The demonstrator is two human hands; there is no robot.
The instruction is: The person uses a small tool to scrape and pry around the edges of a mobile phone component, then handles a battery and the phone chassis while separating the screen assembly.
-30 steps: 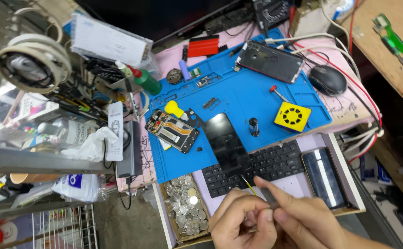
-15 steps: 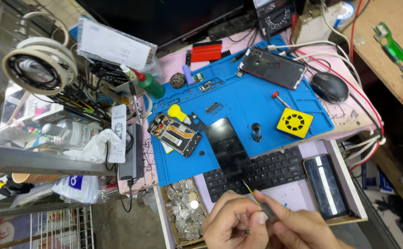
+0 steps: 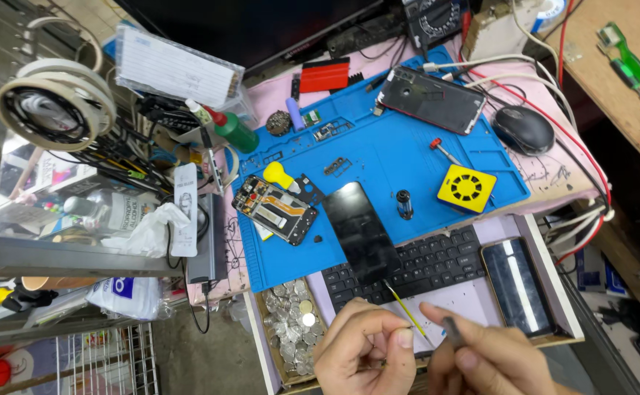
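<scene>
Though cropped below, left hand pinching thin yellow tool, right hand pinching small blurred grey part

Taking the blue mat as landmark: its middle lies bare, an open lane from the black screen panel up toward the dark phone at its far edge. On its near-left part the opened phone and yellow-handled tool crowd together. Toward its right edge a yellow square block, a small black cylinder and a red-tipped screwdriver narrow the way. Left of it, cables and a green bottle block entry. Near of it, the keyboard and the coin tray fill the pull-out shelf.
</scene>
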